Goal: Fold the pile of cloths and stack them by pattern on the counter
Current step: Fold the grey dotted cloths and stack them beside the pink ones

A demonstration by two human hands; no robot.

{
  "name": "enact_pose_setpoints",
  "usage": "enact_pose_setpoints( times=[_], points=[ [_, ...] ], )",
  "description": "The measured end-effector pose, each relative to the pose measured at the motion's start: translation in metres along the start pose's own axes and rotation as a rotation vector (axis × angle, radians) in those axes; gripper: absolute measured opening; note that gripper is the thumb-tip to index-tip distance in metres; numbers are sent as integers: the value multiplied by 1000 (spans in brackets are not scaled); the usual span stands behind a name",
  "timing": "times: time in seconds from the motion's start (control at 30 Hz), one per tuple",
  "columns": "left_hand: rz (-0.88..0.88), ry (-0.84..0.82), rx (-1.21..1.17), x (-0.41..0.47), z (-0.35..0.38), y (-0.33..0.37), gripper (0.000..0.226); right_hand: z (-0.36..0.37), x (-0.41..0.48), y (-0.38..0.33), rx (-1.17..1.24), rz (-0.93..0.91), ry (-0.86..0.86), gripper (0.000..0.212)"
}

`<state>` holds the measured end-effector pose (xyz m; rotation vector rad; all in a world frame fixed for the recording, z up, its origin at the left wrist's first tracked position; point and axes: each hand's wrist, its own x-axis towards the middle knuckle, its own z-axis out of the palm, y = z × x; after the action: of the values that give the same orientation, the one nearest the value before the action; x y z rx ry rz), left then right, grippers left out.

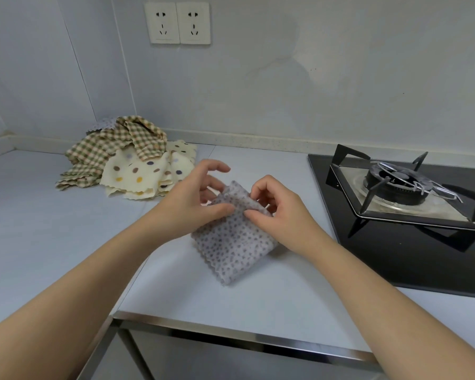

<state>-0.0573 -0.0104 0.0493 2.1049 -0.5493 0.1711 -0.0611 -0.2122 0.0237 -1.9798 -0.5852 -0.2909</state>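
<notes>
- While the grey spotted cloth [232, 242] rested half-folded on the tabletop [258, 303] near the front edge, the left hand [195, 207] and right hand [277, 215] each pinched its raised upper edge, fingers [217, 209] closed on the fabric, apparently to align the edges.
- Checked and dotted cloths formed a loose pile [121, 160] at the back left, well apart, seemingly not yet folded.
- No brand, label or writing was legible on the wall sockets [179, 23] or stove [395, 187].

We see the counter [25, 229] smooth and matt, its front edge capped with shiny metal trim [231, 337]. The grey spotted cloth [231, 242] and the pile [126, 157] at its back left corner are soft, matt fabric; the hob [395, 259] at its right edge is glossy black.
</notes>
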Motion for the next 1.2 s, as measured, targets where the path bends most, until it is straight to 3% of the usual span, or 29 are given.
enact_pose_setpoints(
  times=[0.1, 0.2, 0.37, 0.57, 0.73, 0.97, 1.2],
  points=[
    [225, -16, 155, -1, -4, 9, 36, 0, -1, -7, -4, -55, 37, 25],
    [301, -31, 248, 0, -5, 12, 15, -1, -2, -9, -14, -88, 58, 23],
    [180, 72, 209, -1, -5, 12, 7, -1, -2, -8, -12, -102, 50, 15],
    [178, -51, 209, -2, -7, 17, 15, -2, -1, -7, -28, -145, 77, 13],
    [131, 56, 140, -1, -11, 17, 12, -4, 0, -6, -60, -138, 2, 9],
    [80, 80, 13, -1, -20, 19, 8, -10, -2, -4, -17, -40, -54, 18],
    [-27, 166, -188, 4, -29, 18, 12, -18, 1, -1, -8, -9, 76, 18]
  ],
)
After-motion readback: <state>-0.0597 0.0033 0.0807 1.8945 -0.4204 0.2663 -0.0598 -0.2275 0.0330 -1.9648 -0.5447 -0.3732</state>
